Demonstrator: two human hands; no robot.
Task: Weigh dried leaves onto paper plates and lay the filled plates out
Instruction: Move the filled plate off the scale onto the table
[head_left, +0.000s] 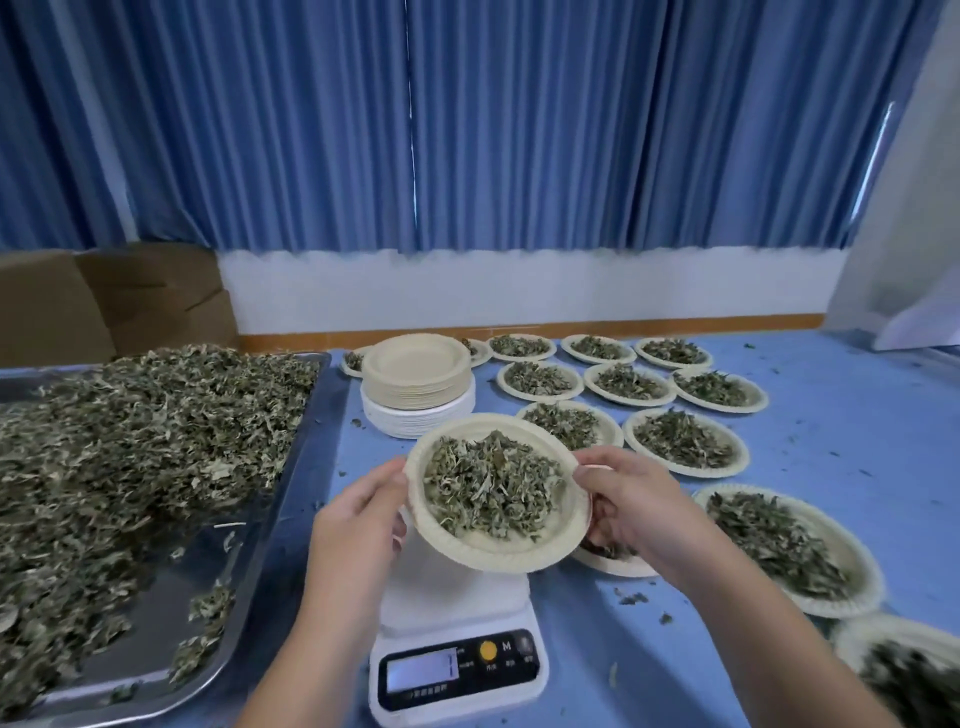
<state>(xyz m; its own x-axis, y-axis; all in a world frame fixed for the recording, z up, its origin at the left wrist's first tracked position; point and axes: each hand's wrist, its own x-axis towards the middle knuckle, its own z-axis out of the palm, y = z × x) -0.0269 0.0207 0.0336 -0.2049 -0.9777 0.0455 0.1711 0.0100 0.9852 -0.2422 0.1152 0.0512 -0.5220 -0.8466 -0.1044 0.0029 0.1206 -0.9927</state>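
Starting at the near edge, we find the white digital scale (457, 623) with its display turned toward the operator so that a reading can be taken without leaning; the figures are too blurred to read. Above its platform, we hold one filled paper plate (498, 558) by opposite rims: the left hand (363, 512) pinches the left rim and the right hand (631, 499) pinches the right rim, fingers curled under and thumbs on top. We judge that this two-point grip keeps the thin plate from flexing and spilling its loose mound of dried leaves (493, 488). The plate is tilted slightly, and we cannot tell whether it touches the platform. To the left, just beside the scale, a steel tray (291, 493) holds the bulk leaf supply (130, 441), within short reach for portioning. Right of the scale and farther back, the filled plates (691, 470) lie in rows on the blue table cover (831, 415), close together but mostly not overlapping, so each portion stays separate; one plate is partly hidden under the right hand. Behind the scale, a stack of empty plates (415, 384) stands between tray and rows, ready for the next weighing. Beyond the table, we see cardboard boxes (104, 301) and blue curtains (467, 130).
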